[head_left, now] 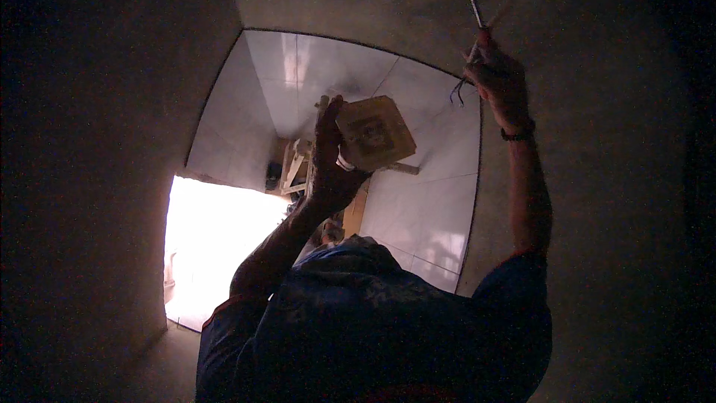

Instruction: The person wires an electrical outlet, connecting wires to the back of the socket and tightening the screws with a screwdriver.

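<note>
My left hand (333,168) is closed around the edge of a square, yellowed piece (377,134) with chamfered corners and a darker square recess in its middle. It is held up at centre view, and its exact kind cannot be told in this dim light. Up at the right, my right hand (501,83) grips a screwdriver (471,1), its thin pale shaft pointing up and away. Several short dark wires (458,92) hang beside that hand; where they start is hidden by it. The two hands are well apart.
Below stand pale wooden legs and bars (297,168), like part of a ladder or trestle. Glossy white tiles (429,213) cover the surface beneath. Bright light floods an opening (220,242) at the lower left. Dark plain walls (597,179) rise around.
</note>
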A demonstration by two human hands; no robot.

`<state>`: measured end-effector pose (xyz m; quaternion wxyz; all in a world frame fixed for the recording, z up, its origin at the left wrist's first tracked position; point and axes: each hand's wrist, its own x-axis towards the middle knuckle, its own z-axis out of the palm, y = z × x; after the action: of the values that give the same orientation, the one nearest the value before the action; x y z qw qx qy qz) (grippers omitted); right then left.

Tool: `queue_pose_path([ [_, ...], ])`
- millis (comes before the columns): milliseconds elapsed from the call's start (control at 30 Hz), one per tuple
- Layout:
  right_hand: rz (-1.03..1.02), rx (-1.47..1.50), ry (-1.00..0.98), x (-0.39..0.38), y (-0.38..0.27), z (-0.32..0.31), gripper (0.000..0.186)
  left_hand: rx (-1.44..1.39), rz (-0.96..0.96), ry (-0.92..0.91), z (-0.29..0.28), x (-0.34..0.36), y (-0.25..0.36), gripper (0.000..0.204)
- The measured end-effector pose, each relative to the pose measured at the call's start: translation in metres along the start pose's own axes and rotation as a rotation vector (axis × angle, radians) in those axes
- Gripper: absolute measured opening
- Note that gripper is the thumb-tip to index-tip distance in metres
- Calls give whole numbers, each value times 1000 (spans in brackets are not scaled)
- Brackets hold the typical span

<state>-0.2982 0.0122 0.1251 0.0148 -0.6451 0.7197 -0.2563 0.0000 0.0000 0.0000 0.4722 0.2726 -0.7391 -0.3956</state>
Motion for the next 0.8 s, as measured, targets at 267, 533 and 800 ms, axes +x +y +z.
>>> queue_pose_path([
  [267,-268,-185,126,10,67,42,14,-6,-86,33,-15,-24,-2,99],
  [533,-58,-303,92,64,115,80,32,-46,-127,35,-32,-28,-10,103],
  [800,115,-337,82,102,124,55,52,5,-56,112,-50,-34,-8,105],
])
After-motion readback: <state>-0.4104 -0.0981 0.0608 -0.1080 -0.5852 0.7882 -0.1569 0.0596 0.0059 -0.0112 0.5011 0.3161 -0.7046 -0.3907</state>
